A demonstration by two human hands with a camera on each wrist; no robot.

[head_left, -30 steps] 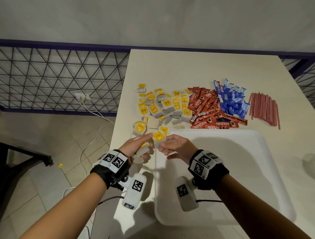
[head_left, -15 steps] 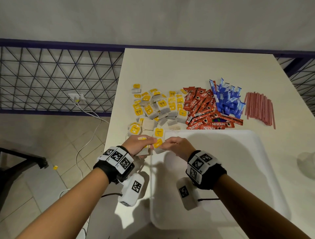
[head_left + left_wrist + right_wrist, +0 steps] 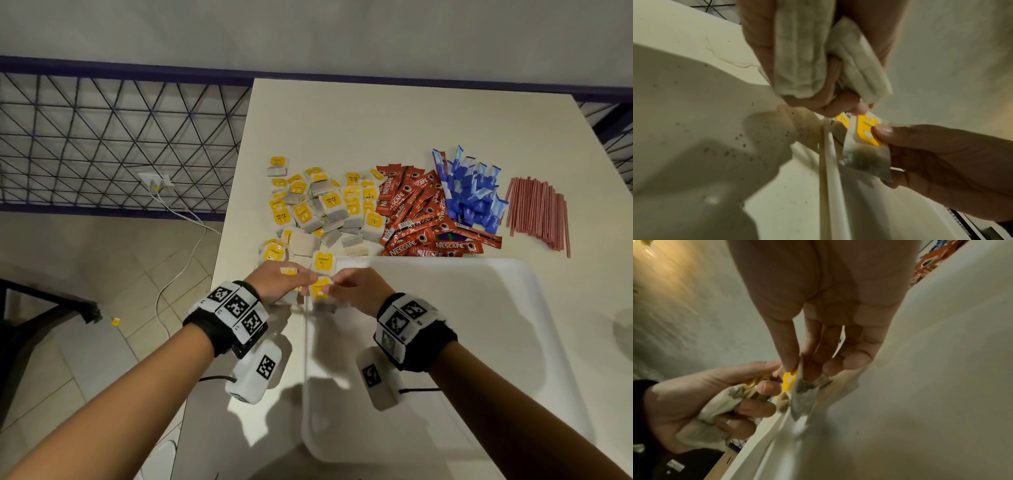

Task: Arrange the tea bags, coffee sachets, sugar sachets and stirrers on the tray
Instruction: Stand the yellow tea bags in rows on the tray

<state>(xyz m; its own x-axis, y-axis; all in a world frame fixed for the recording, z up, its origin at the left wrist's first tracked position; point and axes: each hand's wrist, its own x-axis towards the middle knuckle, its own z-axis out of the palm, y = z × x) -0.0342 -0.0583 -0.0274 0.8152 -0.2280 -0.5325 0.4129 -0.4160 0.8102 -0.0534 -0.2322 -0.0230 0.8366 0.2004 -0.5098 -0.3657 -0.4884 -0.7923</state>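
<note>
My left hand (image 3: 279, 282) grips a bunch of tea bags (image 3: 803, 53) in its curled fingers, just left of the white tray (image 3: 479, 342). My right hand (image 3: 356, 286) pinches one tea bag with a yellow tag (image 3: 321, 287) at the tray's far left rim; the same tea bag (image 3: 865, 155) hangs from thumb and finger in the left wrist view. Both hands meet there. Behind the tray lie the tea bag pile (image 3: 318, 209), red coffee sachets (image 3: 421, 216), blue sugar sachets (image 3: 472, 192) and pink stirrers (image 3: 537, 209).
The cream table (image 3: 394, 116) ends at its left edge (image 3: 233, 205), beyond which is tiled floor with a cable and a wire railing (image 3: 113, 144). A grey object (image 3: 623, 329) sits at the right edge of view.
Both hands sank a little toward me, to the tray's left rim. The yellow-tagged tea bag has passed from between both hands into my right hand's pinch.
</note>
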